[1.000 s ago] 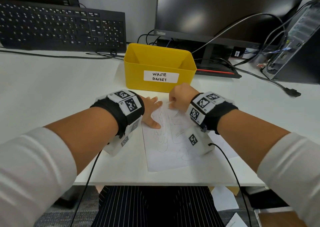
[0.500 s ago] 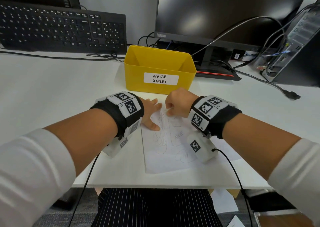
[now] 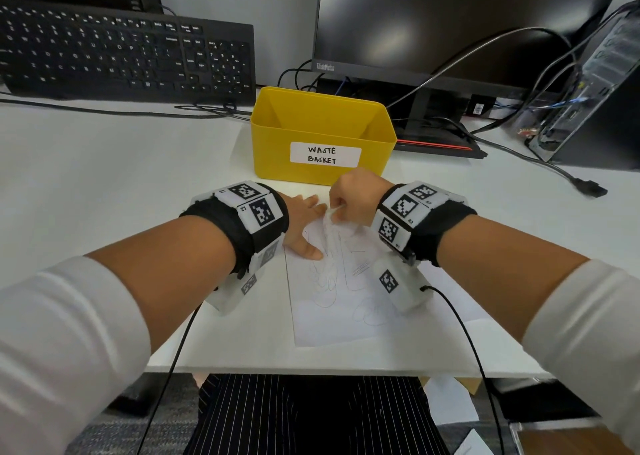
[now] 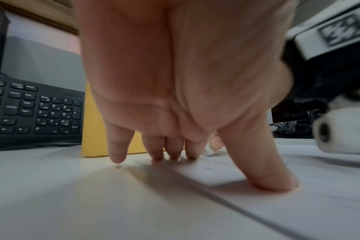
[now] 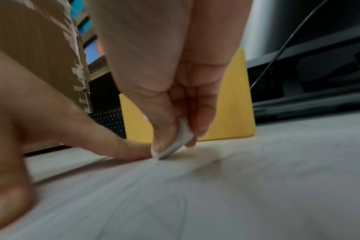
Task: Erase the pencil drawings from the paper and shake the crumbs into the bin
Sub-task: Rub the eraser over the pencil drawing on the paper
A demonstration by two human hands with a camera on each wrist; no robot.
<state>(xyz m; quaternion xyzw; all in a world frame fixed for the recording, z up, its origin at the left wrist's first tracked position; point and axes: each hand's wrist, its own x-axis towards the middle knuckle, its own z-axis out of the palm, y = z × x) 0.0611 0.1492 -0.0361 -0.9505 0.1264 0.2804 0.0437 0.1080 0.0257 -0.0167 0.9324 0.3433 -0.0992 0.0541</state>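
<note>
Rubbing is under way at the upper end of the paper (image 3: 332, 309), which lies flat on the white surface (image 3: 104, 191) in the middle of the head view, just below the yellow bin (image 3: 322, 135) labelled "WASTE BASKET". The right hand (image 3: 353, 194) has its fingers (image 5: 164, 129) curled round a small white eraser (image 5: 180, 138), whose lower edge meets the sheet. The left hand (image 3: 301, 226) lies with straight, spread fingers (image 4: 117, 146) and thumb pressing the paper's upper left corner, holding nothing.

By my reading the task is at an early stage: pencil drawings (image 3: 329, 281) show as loops and hatching across the centre and lower part of the sheet, so most of the erasing is left, and the paper has not yet been lifted toward the bin.

Only the right wrist view shows the eraser clearly, pinched between thumb and fingertips; in the head view it is a pale blur. The left wrist view shows the fingertips touching down at the sheet's edge, with the little finger on bare surface, and a tiny speck, perhaps a crumb. Only the head view shows the drawings and the bin's open top; its floor is hidden.
</note>
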